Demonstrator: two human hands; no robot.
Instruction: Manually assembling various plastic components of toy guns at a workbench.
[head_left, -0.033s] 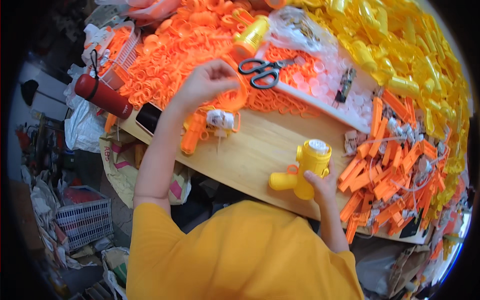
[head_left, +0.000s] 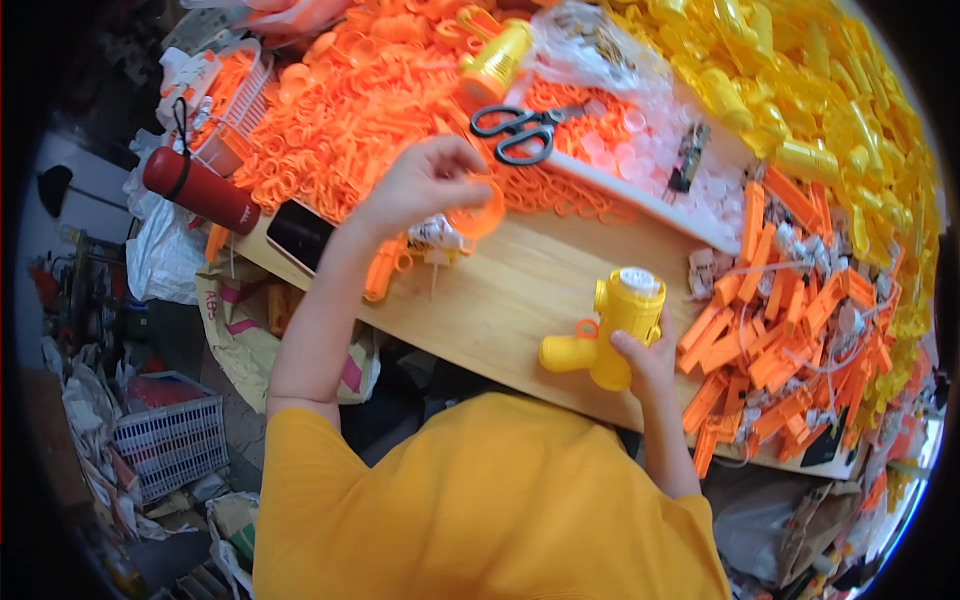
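Observation:
My right hand (head_left: pixel 652 362) grips a yellow plastic toy body (head_left: pixel 628 325), its thumb pressed on the side. The piece has a round barrel with a white disc in its upper end, a stubby yellow arm pointing left and a small orange loop. At the pile's near edge, my left hand (head_left: pixel 425 188) is closed, thumb and fingers pinching an orange ring-shaped part (head_left: pixel 482 214). Below that hand lies an orange and white assembly (head_left: pixel 435 235), partly covered by the hand and ring. Dark-handled scissors (head_left: pixel 520 135) rest just beyond the left hand.
A heap of orange parts (head_left: pixel 345 110) covers the far left; yellow shells (head_left: pixel 810 90) fill the far right. Orange handle pieces with wires (head_left: pixel 770 330) lie right of my right hand. A red flask (head_left: pixel 200 190) and a dark phone (head_left: pixel 300 236) sit on the left of the wooden table (head_left: pixel 500 300).
My left hand has come slightly nearer, with the orange ring-shaped part now showing clear of the pile at its fingertips. The toy body in my right hand has risen slightly.

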